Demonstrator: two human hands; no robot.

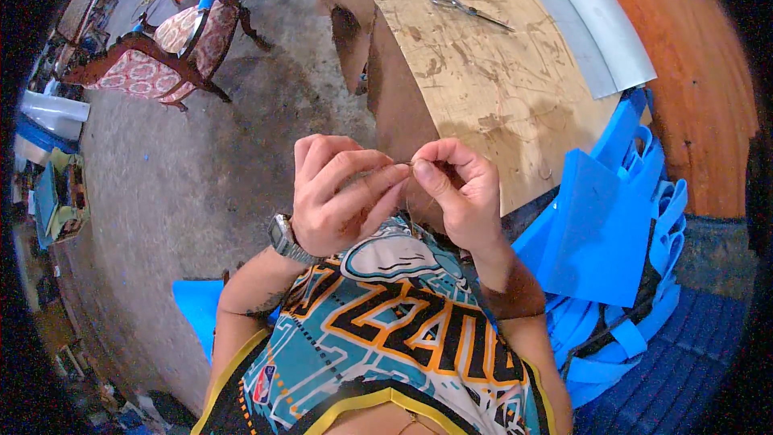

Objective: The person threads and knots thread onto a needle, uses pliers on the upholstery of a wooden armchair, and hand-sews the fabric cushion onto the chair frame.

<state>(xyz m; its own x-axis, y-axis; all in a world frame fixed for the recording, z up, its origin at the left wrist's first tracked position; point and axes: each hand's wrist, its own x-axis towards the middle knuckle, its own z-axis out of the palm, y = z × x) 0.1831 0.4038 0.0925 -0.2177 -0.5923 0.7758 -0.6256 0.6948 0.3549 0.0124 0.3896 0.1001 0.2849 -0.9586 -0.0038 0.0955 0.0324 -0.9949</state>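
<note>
In front of my chest both hands meet, fingertips almost touching. My left hand point(342, 193), with a watch point(288, 239) on its wrist, is closed in a pinch between thumb and fingers. Facing it, my right hand point(463, 189) pinches with thumb and forefinger. A thin, dark, thread-like strand point(411, 163) shows between the two pinches. It is too fine to make out fully, and the fingers cover most of it. Past my right hand stands a wooden work table point(483, 72), with scissors point(469, 8) lying on its far part.
A pale roll of material point(600, 24) runs along the table's right side. Blue foam sheets and strips point(592, 225) are heaped at my right. At the far left a carved chair point(153, 68) with patterned upholstery stands on the concrete floor point(266, 137). Shelves of clutter line the left edge.
</note>
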